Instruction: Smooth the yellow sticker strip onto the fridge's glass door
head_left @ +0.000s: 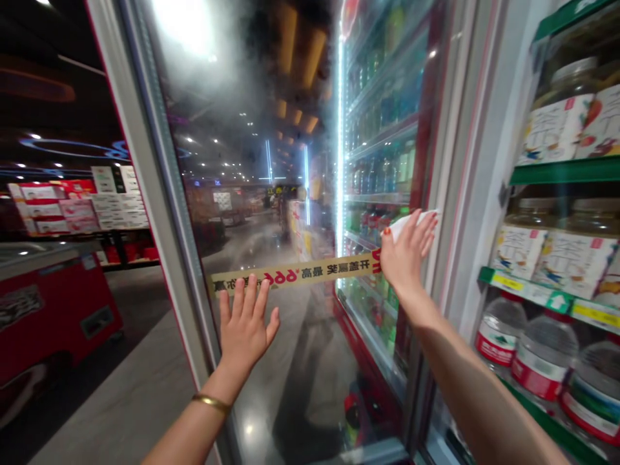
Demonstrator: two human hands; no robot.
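A glass cooler door in a grey frame stands in front of me, fogged near its top. Across it runs a gold strip with mirrored lettering. My left hand, with a gold bangle on its wrist, lies spread against the glass at the strip's left part. At the strip's right end, my right hand presses a white cloth or tissue to the door near the frame's right side; its fingers are stretched over the white piece.
Shelves with boxed jars and large water bottles stand close on the right. At left are a red freezer chest and stacked cartons. Lit drink shelves show in the glass.
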